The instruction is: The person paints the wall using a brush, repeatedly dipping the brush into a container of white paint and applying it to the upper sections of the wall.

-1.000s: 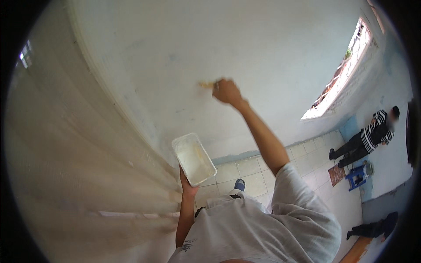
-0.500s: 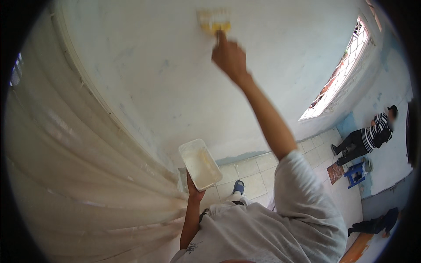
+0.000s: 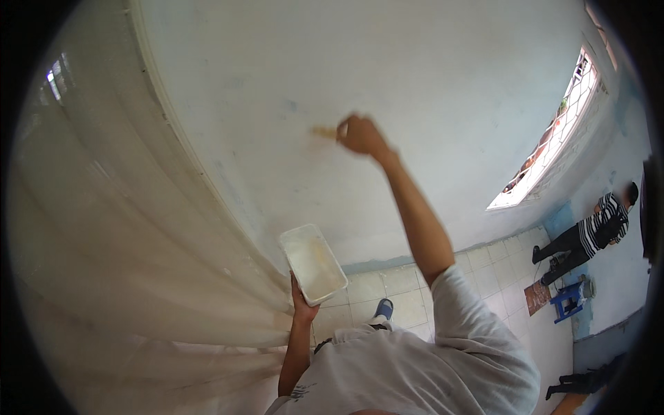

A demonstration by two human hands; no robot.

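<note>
My right hand [image 3: 361, 135] is raised in front of a pale, patchy wall [image 3: 277, 83], closed on a blurred yellowish paintbrush [image 3: 325, 131] that points left. Whether the bristles touch the wall I cannot tell. Low on the left, my left hand [image 3: 304, 303] grips a white rectangular plastic tub [image 3: 311, 261] from below, with a pale substance inside it.
A sheer curtain [image 3: 124, 242] hangs on my left. At right are a barred window [image 3: 553, 131], a person in a striped top [image 3: 598, 232] and a blue stool [image 3: 567, 301]. Another person's dark legs [image 3: 584, 380] show lower right. Below are floor tiles [image 3: 387, 290] and my sandaled foot [image 3: 384, 309].
My right hand with the brush rose up the wall half a second ago and has since come down to about its earlier height. The tub sits slightly lower in view than at first.
</note>
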